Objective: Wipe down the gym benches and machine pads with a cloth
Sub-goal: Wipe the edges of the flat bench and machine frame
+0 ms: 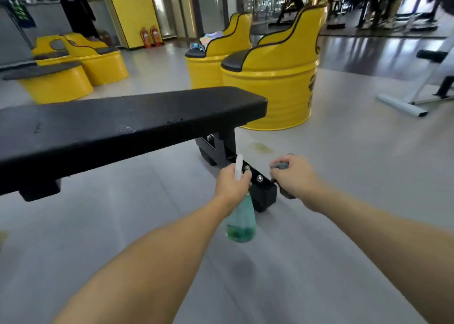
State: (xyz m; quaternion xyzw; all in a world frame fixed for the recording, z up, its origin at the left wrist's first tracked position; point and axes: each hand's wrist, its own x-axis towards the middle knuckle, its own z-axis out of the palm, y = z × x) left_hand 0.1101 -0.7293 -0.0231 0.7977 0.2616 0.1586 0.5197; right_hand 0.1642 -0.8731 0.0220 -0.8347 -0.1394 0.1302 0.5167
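Note:
A flat black padded bench (118, 124) stretches from the left edge to the centre, with a few wet specks on its top. Its black metal foot (260, 188) lies on the floor below the right end. My left hand (231, 183) grips a spray bottle (242, 223) with a white nozzle and green liquid, held in front of the foot. My right hand (293, 176) is closed around a bunched grey cloth (282, 165), just right of the foot and low near the floor.
Yellow barrel seats (275, 88) with black cushions stand behind the bench; more of them (73, 65) are at the left. A white machine frame (403, 105) lies at the right. Two red fire extinguishers (149, 37) stand by a yellow pillar. Grey floor surrounds me.

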